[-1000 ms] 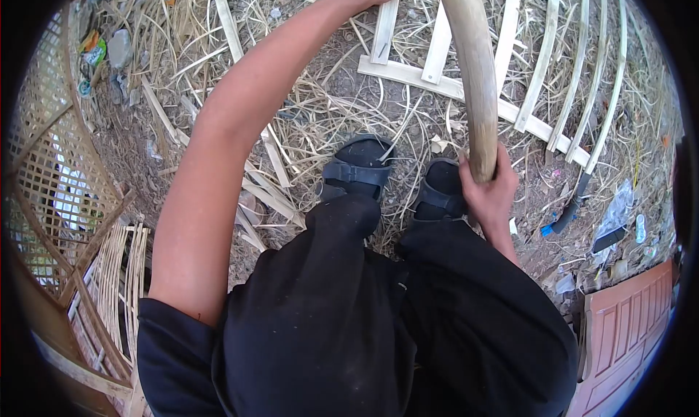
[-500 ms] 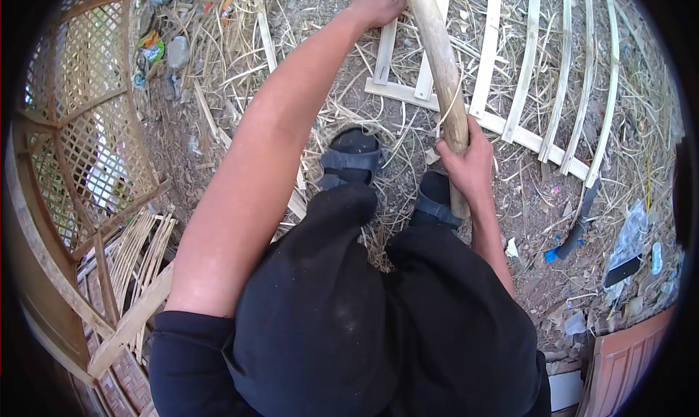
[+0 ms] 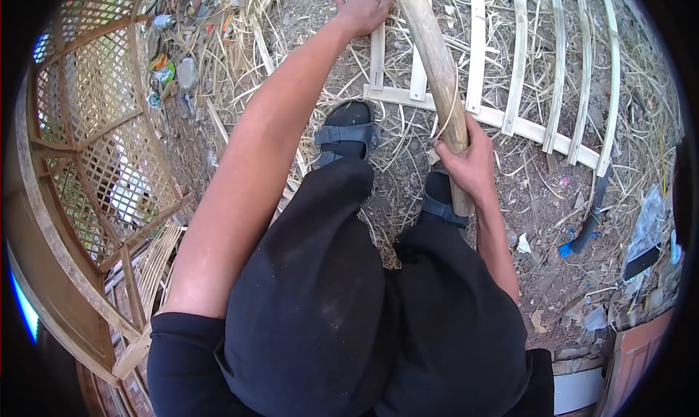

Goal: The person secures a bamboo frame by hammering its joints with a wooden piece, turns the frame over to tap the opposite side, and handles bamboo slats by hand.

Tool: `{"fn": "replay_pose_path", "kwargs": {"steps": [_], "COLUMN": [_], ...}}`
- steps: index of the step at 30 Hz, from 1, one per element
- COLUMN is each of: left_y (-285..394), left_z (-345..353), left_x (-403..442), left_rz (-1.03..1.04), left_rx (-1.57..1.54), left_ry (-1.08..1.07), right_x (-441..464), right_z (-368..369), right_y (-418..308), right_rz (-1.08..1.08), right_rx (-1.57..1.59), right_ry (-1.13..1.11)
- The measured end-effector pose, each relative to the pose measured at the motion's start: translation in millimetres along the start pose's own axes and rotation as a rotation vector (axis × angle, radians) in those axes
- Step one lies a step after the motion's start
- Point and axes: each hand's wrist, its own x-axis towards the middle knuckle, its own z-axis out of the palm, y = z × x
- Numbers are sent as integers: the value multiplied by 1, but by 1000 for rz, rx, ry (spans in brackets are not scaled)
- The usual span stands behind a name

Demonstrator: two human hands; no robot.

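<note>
My right hand [image 3: 470, 162] is wrapped round the near end of a thick, slightly curved wooden pole [image 3: 429, 45], whose far end runs out of view at the top. Beneath it lies a frame of pale wooden slats [image 3: 476, 45], joined to a crosspiece [image 3: 539, 136] by small nails or pins. My left hand [image 3: 362, 8] reaches to the top edge, fingers spread, beside the leftmost slat [image 3: 377, 60]. It seems to rest near that slat's upper part; the exact contact is hidden.
My sandalled feet [image 3: 346, 136] stand close to the crosspiece. Latticed woven furniture [image 3: 109, 126] is at the left. A dark curved tool [image 3: 586, 227], a phone [image 3: 642, 262] and a plastic bag [image 3: 646, 220] lie at the right. Wood shavings and litter cover the ground.
The view has shifted slightly, showing more of the lattice on the left. My left hand appears a little lower with more of its fingers visible. The right hand keeps its hold on the pole.
</note>
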Motion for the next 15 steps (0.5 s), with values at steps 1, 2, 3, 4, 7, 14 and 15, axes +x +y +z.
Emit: {"fn": "replay_pose_path", "kwargs": {"steps": [1, 2, 3, 4, 7, 14, 15], "left_y": [-9, 6, 20, 32, 29, 33, 10], "left_z": [12, -5, -23, -37, -32, -38, -6], "left_x": [6, -1, -7, -13, -14, -19, -7], "left_rz": [73, 70, 1, -71, -42, -58, -4], "left_rx": [16, 14, -32, -78, -44, -112, 33], "left_ry": [103, 97, 16, -67, -27, -52, 19], "right_x": [2, 3, 3, 2, 3, 5, 4], "right_z": [-1, -2, -2, -1, 1, -6, -9], "right_y": [-1, -2, -3, -2, 4, 6, 1], "right_rz": [10, 16, 8, 2, 4, -12, 16], "right_rx": [9, 9, 10, 9, 47, -59, -8], "right_ry": [-8, -12, -7, -7, -11, -74, -98]}}
